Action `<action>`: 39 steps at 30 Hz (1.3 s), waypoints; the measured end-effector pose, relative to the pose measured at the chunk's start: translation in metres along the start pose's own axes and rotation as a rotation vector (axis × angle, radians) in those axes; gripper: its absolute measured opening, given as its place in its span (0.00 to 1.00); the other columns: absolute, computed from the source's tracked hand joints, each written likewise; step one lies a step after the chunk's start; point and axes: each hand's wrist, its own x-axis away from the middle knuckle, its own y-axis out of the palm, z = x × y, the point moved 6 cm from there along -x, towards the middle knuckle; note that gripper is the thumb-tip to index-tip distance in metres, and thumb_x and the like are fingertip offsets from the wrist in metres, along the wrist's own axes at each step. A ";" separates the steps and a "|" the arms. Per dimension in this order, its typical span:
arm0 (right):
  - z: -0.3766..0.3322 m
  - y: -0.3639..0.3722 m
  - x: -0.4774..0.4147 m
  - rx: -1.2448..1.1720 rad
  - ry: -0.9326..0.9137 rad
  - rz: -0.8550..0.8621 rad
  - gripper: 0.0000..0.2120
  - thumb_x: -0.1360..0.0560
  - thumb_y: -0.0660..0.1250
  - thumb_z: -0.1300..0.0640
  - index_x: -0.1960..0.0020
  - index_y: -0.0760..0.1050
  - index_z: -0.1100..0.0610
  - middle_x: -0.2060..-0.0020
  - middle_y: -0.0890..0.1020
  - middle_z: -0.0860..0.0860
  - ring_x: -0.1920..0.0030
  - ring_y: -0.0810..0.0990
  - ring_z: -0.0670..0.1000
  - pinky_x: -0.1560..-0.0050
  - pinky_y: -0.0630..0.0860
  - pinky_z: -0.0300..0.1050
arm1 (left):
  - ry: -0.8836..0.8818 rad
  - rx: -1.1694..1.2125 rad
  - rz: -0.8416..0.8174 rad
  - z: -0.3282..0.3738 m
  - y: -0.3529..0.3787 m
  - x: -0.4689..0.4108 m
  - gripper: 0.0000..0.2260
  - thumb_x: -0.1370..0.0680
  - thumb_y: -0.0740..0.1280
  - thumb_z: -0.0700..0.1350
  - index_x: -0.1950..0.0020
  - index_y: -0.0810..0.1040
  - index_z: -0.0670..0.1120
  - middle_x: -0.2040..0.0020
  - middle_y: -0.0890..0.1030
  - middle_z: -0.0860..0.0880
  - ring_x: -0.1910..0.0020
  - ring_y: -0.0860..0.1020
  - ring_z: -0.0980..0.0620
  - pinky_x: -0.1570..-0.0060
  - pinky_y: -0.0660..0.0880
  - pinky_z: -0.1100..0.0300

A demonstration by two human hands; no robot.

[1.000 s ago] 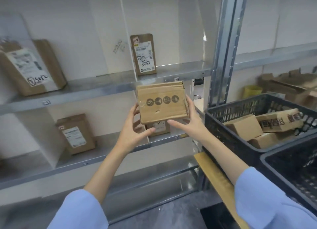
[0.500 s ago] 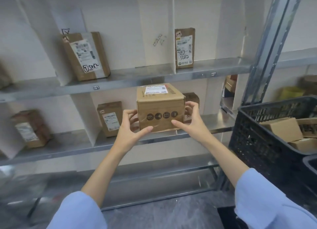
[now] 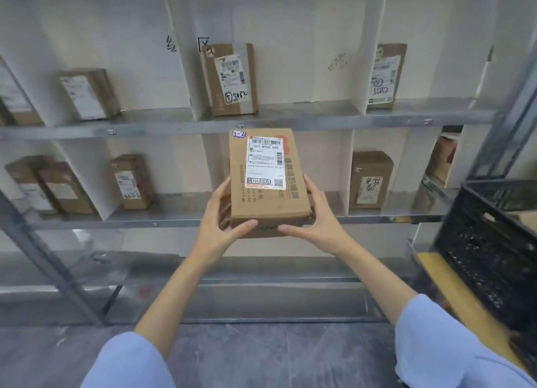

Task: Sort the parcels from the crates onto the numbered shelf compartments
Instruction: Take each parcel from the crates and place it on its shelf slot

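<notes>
One parcel [image 3: 266,204] is up in front of the shelving, held between both grips w/ its long labelled face tilted toward the camera. It sits at the level of the lower shelf [image 3: 180,216], before the middle compartment, and is not set down.

The left grip [image 3: 220,227] wraps the parcel's lower-left side, thumb laid along the near btm edge. The right grip [image 3: 316,222] mirrors it on the lower-right side. Both are closed round the parcel, thumb tips near each other but apart.

On the parcel: 1 white shipping label [image 3: 265,163] w/ barcodes, and 1 small handwritten tag [image 3: 239,134] at the top-left corner, reading approx. "1-2".

2 metal shelves carry goods, split by white dividers [image 3: 181,67].
- The upper shelf [image 3: 305,117] has 4 stored parcels [image 3: 20,114] [image 3: 88,94] [image 3: 231,79] [image 3: 386,76], all upright; the far-left one is cut off by the frame, and the 2 on the right have a circled mark plus handwritten nos.
- The lower shelf has 5: 2 touching at far left [image 3: 24,184] [image 3: 65,188], 1 in the next compartment [image 3: 132,181], 1 just right of the held parcel [image 3: 370,179], and 1 partly hidden behind a divider at far right [image 3: 441,159].

Can't tell what stands directly behind the held parcel.

1 black crate [image 3: 494,242] shows at the right edge, contents out of view, w/ a yellow board [image 3: 447,283] under it. 2 light-blue sleeves [image 3: 441,338] fill the btm corners.
</notes>
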 end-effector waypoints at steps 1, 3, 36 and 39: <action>-0.004 0.010 0.003 -0.010 0.000 -0.003 0.54 0.34 0.80 0.47 0.21 0.48 0.41 0.29 0.62 0.42 0.38 0.61 0.22 0.44 0.63 0.19 | -0.003 -0.010 0.010 0.002 -0.009 0.008 0.39 0.33 0.76 0.56 0.28 0.59 0.69 0.36 0.68 0.75 0.35 0.69 0.71 0.47 0.70 0.77; -0.013 0.027 0.009 -0.042 -0.004 -0.012 0.51 0.34 0.79 0.45 0.22 0.50 0.42 0.29 0.63 0.45 0.38 0.63 0.23 0.45 0.64 0.18 | -0.011 -0.023 0.032 0.002 -0.026 0.022 0.39 0.35 0.76 0.59 0.29 0.60 0.70 0.35 0.69 0.74 0.34 0.69 0.70 0.43 0.71 0.72; -0.112 0.234 -0.095 -0.166 -0.143 -0.208 0.43 0.30 0.77 0.57 0.29 0.50 0.41 0.36 0.63 0.30 0.38 0.68 0.27 0.44 0.67 0.21 | 0.008 -0.215 0.410 -0.021 -0.248 0.055 0.37 0.29 0.77 0.38 0.29 0.61 0.62 0.34 0.70 0.65 0.34 0.70 0.64 0.44 0.74 0.68; -0.111 0.252 -0.130 -0.206 -0.168 -0.238 0.45 0.29 0.77 0.58 0.27 0.49 0.44 0.35 0.63 0.31 0.43 0.66 0.19 0.49 0.68 0.19 | 0.013 -0.255 0.452 -0.033 -0.267 0.033 0.39 0.29 0.77 0.39 0.28 0.60 0.63 0.36 0.70 0.67 0.37 0.70 0.69 0.45 0.71 0.73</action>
